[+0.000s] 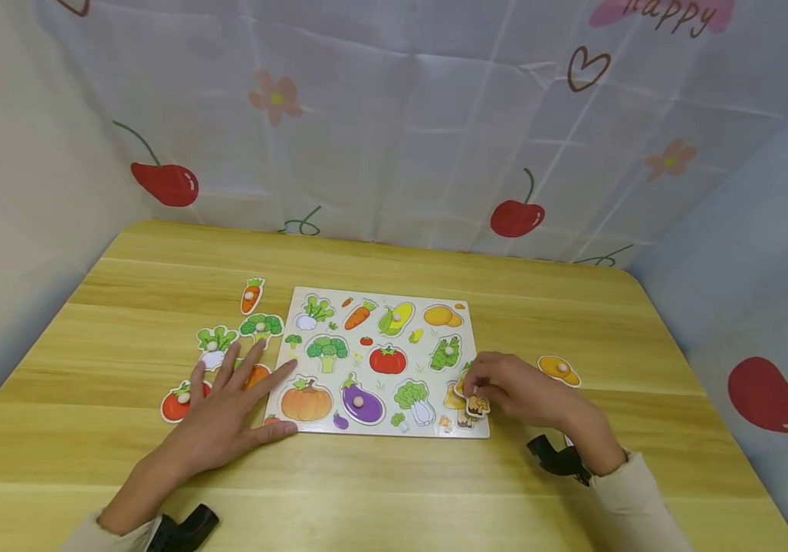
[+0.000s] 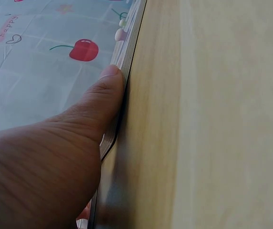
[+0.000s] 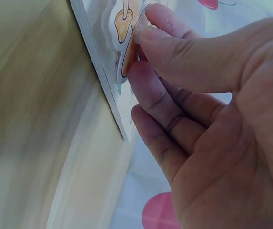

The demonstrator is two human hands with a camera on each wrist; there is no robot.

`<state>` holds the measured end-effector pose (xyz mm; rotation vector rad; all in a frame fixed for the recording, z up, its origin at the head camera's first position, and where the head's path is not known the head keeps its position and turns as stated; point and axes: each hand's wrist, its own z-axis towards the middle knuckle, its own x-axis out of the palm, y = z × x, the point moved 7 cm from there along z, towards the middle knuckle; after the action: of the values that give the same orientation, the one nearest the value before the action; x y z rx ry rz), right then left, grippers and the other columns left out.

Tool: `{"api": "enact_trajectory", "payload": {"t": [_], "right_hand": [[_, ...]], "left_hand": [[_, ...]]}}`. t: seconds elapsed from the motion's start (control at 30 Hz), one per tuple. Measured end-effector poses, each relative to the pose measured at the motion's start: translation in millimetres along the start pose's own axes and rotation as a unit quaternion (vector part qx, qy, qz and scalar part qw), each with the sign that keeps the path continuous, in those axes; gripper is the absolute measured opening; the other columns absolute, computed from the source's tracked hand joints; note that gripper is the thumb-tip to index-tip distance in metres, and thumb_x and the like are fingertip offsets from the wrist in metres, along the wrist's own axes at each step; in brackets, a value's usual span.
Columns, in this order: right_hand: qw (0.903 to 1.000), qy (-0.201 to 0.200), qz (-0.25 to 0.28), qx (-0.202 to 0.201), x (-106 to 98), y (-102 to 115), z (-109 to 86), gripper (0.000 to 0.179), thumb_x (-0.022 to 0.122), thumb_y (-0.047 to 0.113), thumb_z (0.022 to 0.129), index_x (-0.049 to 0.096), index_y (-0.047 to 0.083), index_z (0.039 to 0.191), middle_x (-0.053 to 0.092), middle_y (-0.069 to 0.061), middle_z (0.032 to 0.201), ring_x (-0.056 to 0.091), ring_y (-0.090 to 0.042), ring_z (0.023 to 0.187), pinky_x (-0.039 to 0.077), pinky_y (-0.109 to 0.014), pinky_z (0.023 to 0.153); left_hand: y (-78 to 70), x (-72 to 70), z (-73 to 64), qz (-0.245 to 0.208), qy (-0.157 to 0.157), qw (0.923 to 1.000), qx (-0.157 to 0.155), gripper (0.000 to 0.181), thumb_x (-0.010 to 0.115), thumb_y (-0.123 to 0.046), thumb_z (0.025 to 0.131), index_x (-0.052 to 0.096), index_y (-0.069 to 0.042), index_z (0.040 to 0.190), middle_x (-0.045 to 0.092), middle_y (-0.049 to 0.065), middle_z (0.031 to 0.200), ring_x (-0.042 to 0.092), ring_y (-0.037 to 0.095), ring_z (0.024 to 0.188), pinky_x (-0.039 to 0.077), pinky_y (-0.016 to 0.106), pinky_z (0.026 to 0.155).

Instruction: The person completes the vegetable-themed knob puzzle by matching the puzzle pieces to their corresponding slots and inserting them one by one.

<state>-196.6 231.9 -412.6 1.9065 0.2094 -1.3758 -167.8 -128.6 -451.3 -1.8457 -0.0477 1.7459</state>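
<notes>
Left hand (image 1: 228,410): my forearm reaches in from the lower left, palm turned down, fingers spread and nearly straight, holding nothing closed. My index fingertip rests at the left edge of the pale rectangular puzzle board (image 1: 419,364); my thumb lies against its near left corner, as the left-wrist view confirms. Under and about the other fingers: the orange pumpkin-shaped piece (image 1: 258,374), partly covered, and the flat red tomato-shaped piece (image 1: 176,402).

Right hand (image 1: 521,387): my wrist comes in from the lower right, the hand angled inward. Thumb and index finger pinch the flat tan-and-brown mushroom-shaped piece (image 1: 478,406); my remaining fingers are loosely bent. The piece is tilted, over the mushroom picture at the board's near right corner. Whether it touches the board, I cannot tell.

The flat yellow potato-shaped piece (image 1: 559,372) lies on the wood-grain desk (image 1: 394,491), just beyond my right wrist.
</notes>
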Motion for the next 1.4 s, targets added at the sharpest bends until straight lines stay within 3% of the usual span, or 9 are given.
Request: {"api": "enact_trajectory", "payload": {"t": [0.4,0.63,0.97,1.4], "right_hand": [[0.9999,0.011,-0.007,-0.006,6.0,12.5,6.1,0.017,0.065,0.001,0.095,0.068,0.018,0.093,0.061,0.008,0.099,0.055,-0.008,0.092,0.052,-0.026,0.081],[0.9995,0.009,-0.007,-0.029,8.0,16.6,5.7,0.020,0.064,-0.003,0.094,0.068,0.017,0.091,0.062,0.005,0.098,0.056,-0.010,0.091,0.052,-0.026,0.079],[0.9997,0.022,-0.008,-0.006,15.0,16.2,7.3,0.019,0.064,0.002,0.096,0.067,0.020,0.092,0.060,0.010,0.100,0.055,-0.009,0.093,0.051,-0.025,0.082],[0.9997,0.014,-0.010,-0.017,16.3,16.1,6.7,0.017,0.064,0.002,0.096,0.067,0.019,0.093,0.061,0.009,0.100,0.054,-0.008,0.092,0.050,-0.025,0.082]], "left_hand": [[-0.4,-1.1,0.3,0.000,-0.001,1.0000,0.005,0.080,0.064,-0.067,0.086,0.039,-0.035,0.154,0.015,0.016,0.167,0.002,0.049,0.152,-0.005,0.078,0.108],[-0.8,-1.4,0.7,0.002,-0.005,1.0000,0.007,0.080,0.064,-0.067,0.086,0.039,-0.035,0.154,0.016,0.017,0.167,0.004,0.050,0.152,-0.005,0.078,0.108],[-0.7,-1.0,0.3,-0.003,-0.003,1.0000,0.001,0.080,0.064,-0.068,0.086,0.040,-0.035,0.154,0.015,0.016,0.167,0.003,0.049,0.152,-0.005,0.078,0.109],[0.1,-0.8,1.2,-0.002,-0.008,0.9999,0.007,0.080,0.065,-0.066,0.085,0.040,-0.034,0.154,0.016,0.017,0.167,0.004,0.050,0.152,-0.005,0.078,0.108]]}}
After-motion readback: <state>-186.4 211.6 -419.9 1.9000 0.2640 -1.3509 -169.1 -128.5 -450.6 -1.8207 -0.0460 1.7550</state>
